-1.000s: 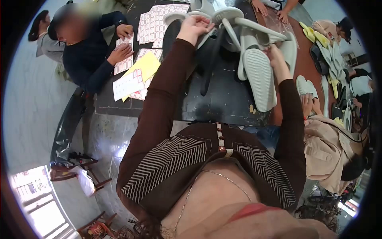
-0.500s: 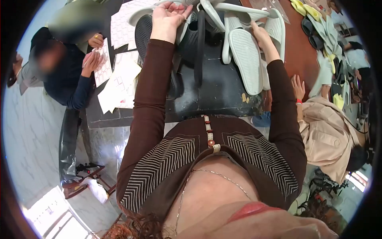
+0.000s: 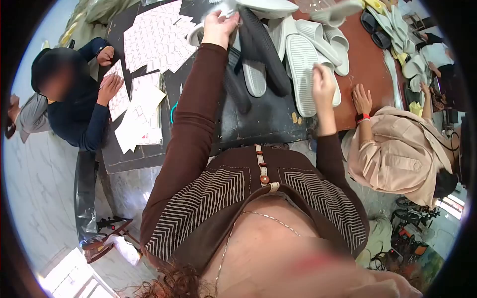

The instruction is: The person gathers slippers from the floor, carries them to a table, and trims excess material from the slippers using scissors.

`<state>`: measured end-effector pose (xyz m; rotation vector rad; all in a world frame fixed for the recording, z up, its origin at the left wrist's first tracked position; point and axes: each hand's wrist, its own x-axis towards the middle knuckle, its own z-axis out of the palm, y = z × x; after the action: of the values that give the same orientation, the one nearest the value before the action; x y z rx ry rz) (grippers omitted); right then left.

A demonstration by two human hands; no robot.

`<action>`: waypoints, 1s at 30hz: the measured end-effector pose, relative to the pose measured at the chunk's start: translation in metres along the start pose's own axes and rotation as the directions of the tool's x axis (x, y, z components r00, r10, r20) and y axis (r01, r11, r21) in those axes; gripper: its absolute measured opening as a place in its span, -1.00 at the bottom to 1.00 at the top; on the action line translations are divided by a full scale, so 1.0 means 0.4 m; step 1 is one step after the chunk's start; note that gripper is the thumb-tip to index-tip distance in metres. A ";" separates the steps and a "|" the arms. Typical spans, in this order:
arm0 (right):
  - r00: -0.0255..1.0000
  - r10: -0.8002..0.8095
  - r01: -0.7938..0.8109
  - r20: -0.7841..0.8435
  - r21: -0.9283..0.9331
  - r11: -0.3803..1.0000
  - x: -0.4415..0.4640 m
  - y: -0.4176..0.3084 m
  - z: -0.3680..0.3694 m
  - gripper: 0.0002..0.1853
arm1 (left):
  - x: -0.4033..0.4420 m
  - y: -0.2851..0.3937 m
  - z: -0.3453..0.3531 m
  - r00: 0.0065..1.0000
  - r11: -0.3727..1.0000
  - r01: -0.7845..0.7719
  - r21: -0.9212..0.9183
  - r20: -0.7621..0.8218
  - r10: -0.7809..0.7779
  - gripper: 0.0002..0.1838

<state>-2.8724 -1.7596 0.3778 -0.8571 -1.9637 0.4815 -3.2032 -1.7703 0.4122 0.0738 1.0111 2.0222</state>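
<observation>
My left hand (image 3: 218,29), palm up with curled fingers, is at the top of the table beside a dark slipper (image 3: 266,49) and a blurred pale item (image 3: 223,8); what it grips, if anything, is unclear. Near the right edge of an upturned pale slipper (image 3: 300,69), my right hand (image 3: 324,85) has its fingers bent together, and their contents cannot be made out. A grey slipper sole (image 3: 255,79) shows among the dark slippers. More pale slippers (image 3: 339,49) lie to the right and one (image 3: 271,5) at the top.
Printed sheets (image 3: 159,42) and a paper stack (image 3: 141,111) lie on the black table (image 3: 124,161) at left, beside a person in dark blue (image 3: 79,116). A person in beige (image 3: 397,149) rests a hand on the brown table (image 3: 367,64) at right. Another slipper pile (image 3: 397,30) lies beyond.
My right hand has come off the pale slippers' upper area and moved down toward me. The dark slippers have shifted right and spread, and the pale ones have been rearranged. The camera view has shifted.
</observation>
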 end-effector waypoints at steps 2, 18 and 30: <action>0.992 0.105 -0.110 0.072 0.058 0.992 -0.099 -0.037 0.014 -0.83 | -0.098 0.040 -0.016 0.950 0.739 -0.301 0.603 0.259 0.175 -0.21; 0.703 0.095 -0.517 0.705 0.415 0.748 -0.289 -0.150 0.177 -0.46 | -0.035 0.025 -0.236 0.931 0.946 0.324 0.001 0.179 -0.319 -0.55; 0.596 0.365 -0.777 0.715 0.400 0.485 -0.197 -0.137 0.116 -0.72 | -0.419 0.206 -0.379 0.975 0.600 -0.213 0.771 0.203 0.085 -0.58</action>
<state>-2.9059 -1.8543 0.3423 -0.9481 -1.6250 1.9737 -3.2109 -2.0106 0.4160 0.8009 1.7860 1.5102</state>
